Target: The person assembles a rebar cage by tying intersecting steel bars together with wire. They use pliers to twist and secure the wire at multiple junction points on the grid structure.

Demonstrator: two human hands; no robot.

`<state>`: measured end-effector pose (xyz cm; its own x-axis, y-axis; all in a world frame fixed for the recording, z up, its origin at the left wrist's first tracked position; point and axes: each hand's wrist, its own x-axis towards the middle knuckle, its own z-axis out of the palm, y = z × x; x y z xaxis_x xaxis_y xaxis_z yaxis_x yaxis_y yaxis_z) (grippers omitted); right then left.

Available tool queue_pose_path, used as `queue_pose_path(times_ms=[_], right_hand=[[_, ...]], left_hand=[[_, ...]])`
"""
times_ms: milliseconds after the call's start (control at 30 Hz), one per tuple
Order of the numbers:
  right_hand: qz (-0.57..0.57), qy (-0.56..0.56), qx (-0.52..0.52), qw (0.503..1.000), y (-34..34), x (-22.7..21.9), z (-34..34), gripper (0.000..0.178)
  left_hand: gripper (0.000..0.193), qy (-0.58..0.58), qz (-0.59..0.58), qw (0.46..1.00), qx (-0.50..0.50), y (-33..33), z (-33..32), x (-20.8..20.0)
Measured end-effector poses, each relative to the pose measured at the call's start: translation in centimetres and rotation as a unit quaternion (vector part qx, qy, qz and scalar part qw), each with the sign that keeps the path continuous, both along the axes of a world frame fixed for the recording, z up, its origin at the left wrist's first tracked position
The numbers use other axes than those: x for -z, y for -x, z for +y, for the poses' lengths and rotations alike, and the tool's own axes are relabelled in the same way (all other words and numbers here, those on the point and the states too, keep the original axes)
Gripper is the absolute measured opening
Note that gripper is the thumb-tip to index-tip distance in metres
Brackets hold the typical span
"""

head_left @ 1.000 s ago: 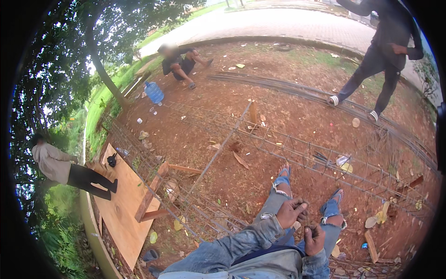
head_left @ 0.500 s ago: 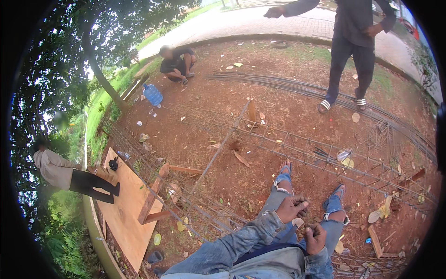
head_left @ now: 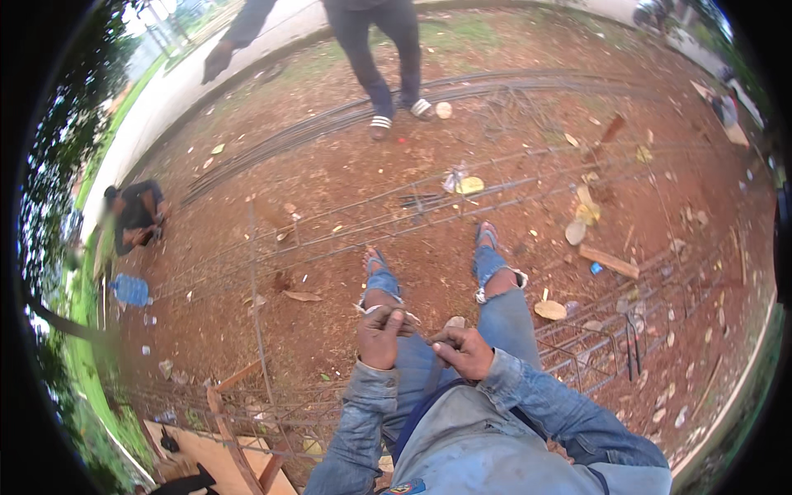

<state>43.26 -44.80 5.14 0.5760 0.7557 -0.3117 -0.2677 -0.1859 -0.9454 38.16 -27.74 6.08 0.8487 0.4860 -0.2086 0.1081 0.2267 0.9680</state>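
Observation:
Both hands meet above my lap with fingers pinched. My left hand is closed, thumb against the fingers. Beside it my right hand is also closed, thumb and forefinger together. Something thin may run between them, but it is too small to make out. Below them are my torn blue jeans. Beyond my sandalled feet a long steel rebar cage stretches across the ground. Another rebar cage lies to my right, with a dark two-handled tool on or beside it.
A person stands ahead beside a bundle of long steel rods. At the left another person squats near a blue water jug. A wooden plank lies on the soil; a plywood sheet is at lower left.
My view has swung right, so the standing person, jug and plywood now appear further left. The cage and tool at my right show more fully. My hands stay pinched over my lap.

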Motion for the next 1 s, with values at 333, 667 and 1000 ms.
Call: queue_pose_path(times_ms=[333, 667, 1000], right_hand=[[0.011, -0.047, 0.264, 0.963, -8.6, 6.5, 0.5, 0.015], [-0.128, 0.317, 0.309, 0.888, -27.9, 27.9, 2.3, 0.019], [-0.100, 0.210, 0.348, 0.908, -33.3, 35.9, 4.5, 0.016]], left_hand=[[0.028, -0.025, -0.008, 0.997, 0.072, -6.6, 0.1, 1.8], [0.025, -0.082, 0.194, 0.960, 0.183, -18.4, 1.9, 12.9], [0.020, -0.339, 0.160, 0.895, 0.240, -36.3, 5.9, 24.7]])
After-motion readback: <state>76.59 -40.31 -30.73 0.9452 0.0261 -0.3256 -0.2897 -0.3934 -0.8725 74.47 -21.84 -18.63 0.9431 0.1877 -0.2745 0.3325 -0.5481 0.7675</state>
